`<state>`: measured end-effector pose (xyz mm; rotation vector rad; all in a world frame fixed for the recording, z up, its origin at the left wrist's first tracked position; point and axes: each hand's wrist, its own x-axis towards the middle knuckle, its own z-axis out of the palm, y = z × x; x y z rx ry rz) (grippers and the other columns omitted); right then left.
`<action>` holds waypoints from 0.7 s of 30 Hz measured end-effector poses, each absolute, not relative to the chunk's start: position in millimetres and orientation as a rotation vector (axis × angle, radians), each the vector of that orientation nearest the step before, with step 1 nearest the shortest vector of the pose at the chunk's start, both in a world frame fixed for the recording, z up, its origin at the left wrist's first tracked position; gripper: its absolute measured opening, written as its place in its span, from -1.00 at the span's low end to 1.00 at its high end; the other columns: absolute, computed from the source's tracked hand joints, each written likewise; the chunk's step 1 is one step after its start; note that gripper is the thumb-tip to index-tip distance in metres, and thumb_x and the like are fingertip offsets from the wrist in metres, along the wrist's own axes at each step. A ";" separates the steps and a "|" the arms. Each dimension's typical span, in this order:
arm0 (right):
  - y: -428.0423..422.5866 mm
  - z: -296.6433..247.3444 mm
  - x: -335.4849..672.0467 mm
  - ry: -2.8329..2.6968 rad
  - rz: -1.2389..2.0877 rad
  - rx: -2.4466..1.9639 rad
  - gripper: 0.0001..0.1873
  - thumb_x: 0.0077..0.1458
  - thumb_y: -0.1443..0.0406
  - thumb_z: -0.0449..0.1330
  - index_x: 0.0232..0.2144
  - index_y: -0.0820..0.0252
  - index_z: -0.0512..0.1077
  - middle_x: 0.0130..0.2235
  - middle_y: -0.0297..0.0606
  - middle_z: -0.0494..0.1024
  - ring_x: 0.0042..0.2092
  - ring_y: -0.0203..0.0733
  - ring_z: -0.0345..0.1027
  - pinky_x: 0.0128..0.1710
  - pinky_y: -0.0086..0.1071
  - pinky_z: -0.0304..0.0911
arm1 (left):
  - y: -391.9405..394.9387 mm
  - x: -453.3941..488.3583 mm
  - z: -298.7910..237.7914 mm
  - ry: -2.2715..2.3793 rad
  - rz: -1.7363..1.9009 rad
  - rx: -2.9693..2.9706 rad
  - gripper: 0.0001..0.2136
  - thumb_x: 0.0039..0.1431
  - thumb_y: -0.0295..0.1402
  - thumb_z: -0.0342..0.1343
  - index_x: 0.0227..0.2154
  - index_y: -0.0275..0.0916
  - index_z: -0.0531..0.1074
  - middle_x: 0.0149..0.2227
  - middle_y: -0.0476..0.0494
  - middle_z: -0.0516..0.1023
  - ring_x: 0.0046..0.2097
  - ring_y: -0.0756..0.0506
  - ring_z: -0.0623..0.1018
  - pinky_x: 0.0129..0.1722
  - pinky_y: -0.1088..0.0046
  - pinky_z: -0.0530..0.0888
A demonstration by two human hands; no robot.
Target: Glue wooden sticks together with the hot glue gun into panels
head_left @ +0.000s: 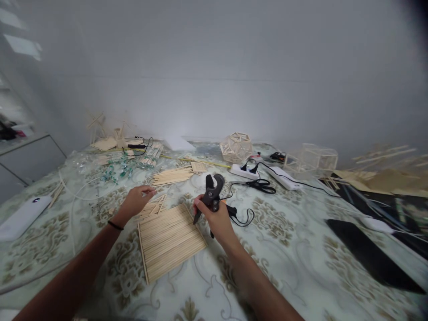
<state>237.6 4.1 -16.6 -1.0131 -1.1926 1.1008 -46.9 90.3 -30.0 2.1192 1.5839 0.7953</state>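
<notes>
My right hand (216, 218) is wrapped around a black hand cutter (211, 194) with hooked jaws. Those jaws point up and stand apart, with nothing visible between them. Just below the cutter lies a flat square panel (170, 240) of thin wooden sticks laid side by side, with edge strips along its left and right sides. My left hand (135, 200) hovers past the panel's far left corner, thumb and fingertips drawn together in a pinch; anything between them is too small to make out. Short loose sticks (155, 207) lie beside it, partly hidden.
Behind the panel lies a pile of long sticks (172, 174). Green-tipped bundles (117, 167) sit back left. A power strip (244, 171), black cables (262, 185) and a stick polyhedron (236, 147) stand back right. A white device (25, 216) is left, a black slab (371, 254) right.
</notes>
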 end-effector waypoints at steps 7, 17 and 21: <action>4.6 -20.1 238.2 -1.208 1.108 -1.059 -0.65 0.10 0.03 0.33 -0.39 0.20 0.50 -0.50 -0.28 0.52 -0.41 -0.15 0.37 -0.32 -0.29 0.30 | 131.9 -53.1 -33.3 1.649 0.740 2.178 -0.62 0.14 -0.07 0.08 -0.28 -0.26 0.65 -0.20 -0.24 0.74 -0.15 -0.25 0.67 -0.06 0.26 0.55; 2.2 -20.6 237.9 -1.231 1.138 -1.119 -0.63 0.11 -0.01 0.31 -0.37 0.19 0.49 -0.48 -0.29 0.51 -0.40 -0.13 0.36 -0.32 -0.28 0.30 | 147.0 -42.5 -49.8 1.713 0.519 2.371 -0.75 0.21 -0.31 0.06 -0.23 -0.24 0.63 -0.08 -0.26 0.69 -0.01 -0.26 0.60 0.09 0.22 0.45; 2.2 -21.2 237.7 -1.231 1.149 -1.136 -0.62 0.12 -0.01 0.31 -0.36 0.20 0.49 -0.47 -0.27 0.51 -0.40 -0.12 0.36 -0.34 -0.27 0.30 | 148.9 -38.0 -49.2 1.785 0.383 2.413 -0.78 0.24 -0.38 0.04 -0.25 -0.26 0.60 -0.12 -0.29 0.67 0.00 -0.30 0.56 0.05 0.17 0.43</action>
